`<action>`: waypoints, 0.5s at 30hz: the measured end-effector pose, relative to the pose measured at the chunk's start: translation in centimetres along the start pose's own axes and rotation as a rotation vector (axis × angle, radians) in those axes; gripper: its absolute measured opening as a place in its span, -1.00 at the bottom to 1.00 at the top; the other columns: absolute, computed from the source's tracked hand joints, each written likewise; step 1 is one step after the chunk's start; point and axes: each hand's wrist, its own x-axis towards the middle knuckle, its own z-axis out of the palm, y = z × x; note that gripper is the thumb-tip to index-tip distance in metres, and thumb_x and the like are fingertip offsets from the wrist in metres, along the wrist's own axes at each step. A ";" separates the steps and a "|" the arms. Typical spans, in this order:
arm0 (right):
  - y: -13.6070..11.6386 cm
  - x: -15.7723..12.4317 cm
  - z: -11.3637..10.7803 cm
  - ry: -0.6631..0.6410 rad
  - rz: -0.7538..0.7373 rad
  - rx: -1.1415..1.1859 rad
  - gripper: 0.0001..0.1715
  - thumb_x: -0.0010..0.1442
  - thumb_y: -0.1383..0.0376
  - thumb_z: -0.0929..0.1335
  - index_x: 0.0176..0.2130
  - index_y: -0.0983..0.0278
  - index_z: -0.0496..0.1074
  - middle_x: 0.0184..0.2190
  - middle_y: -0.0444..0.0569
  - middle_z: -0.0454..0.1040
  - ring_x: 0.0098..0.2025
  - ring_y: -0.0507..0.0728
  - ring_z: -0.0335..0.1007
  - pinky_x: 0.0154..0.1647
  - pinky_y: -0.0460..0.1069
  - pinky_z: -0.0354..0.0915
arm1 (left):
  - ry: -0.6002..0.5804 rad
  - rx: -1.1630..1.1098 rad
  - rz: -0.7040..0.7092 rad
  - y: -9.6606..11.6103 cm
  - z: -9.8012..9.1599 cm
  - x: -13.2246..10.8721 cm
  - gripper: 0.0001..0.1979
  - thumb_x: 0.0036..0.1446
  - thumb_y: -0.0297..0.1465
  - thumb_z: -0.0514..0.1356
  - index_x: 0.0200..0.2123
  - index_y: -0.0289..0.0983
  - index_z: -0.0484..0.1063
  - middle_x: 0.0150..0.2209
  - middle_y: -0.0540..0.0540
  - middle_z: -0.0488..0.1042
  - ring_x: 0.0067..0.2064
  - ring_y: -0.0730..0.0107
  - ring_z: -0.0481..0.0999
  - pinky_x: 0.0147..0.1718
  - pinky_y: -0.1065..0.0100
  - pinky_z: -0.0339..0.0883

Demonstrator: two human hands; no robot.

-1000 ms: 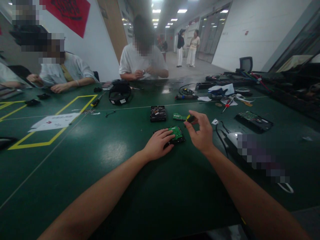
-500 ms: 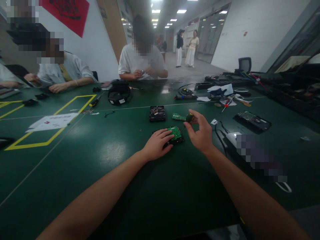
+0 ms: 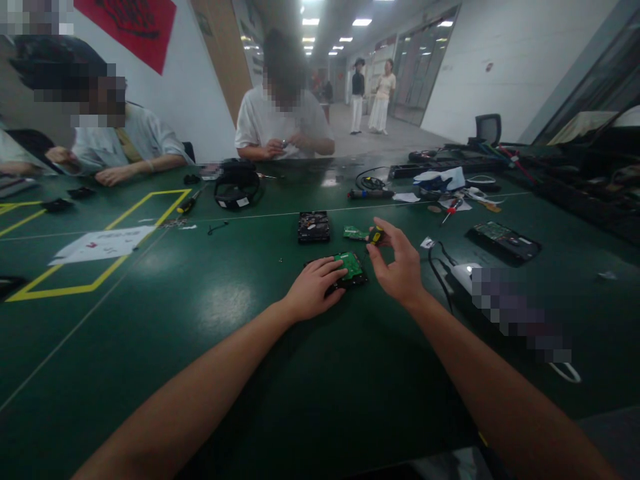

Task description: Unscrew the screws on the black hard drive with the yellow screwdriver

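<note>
My left hand (image 3: 314, 288) lies over the left part of a hard drive (image 3: 361, 279), its fingers across the green circuit board (image 3: 351, 264) and its thumb along the near side, holding the drive against the table. In my right hand (image 3: 400, 263) is a screwdriver, pinched by its black and yellow handle (image 3: 375, 235) between thumb and fingers. The thin shaft points down toward the drive's right edge; whether its tip touches a screw is too small to tell. Just behind the handle lies a loose green circuit board (image 3: 354, 232).
Beyond my left hand sits another hard drive (image 3: 313, 227), with a further one (image 3: 504, 241) at the right. A power strip (image 3: 500, 303) and cable lie right of my forearm. Red screwdriver (image 3: 451, 212), black headset (image 3: 237, 188) and paper sheet (image 3: 103, 243) rest farther off. Two people sit across the table.
The screwdriver handle has turned and tipped slightly in my right hand, showing more yellow. My left hand keeps its place on the drive.
</note>
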 end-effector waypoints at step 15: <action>0.0 -0.2 0.2 0.008 -0.005 -0.003 -0.38 0.39 0.29 0.38 0.36 0.03 0.31 0.09 0.06 0.51 0.02 0.26 0.51 0.05 0.25 0.53 | 0.007 -0.005 0.006 0.0 0.0 0.0 -0.52 0.37 -0.25 0.25 0.30 -0.19 0.42 0.34 -0.24 0.42 0.42 -0.09 0.31 0.35 -0.23 0.28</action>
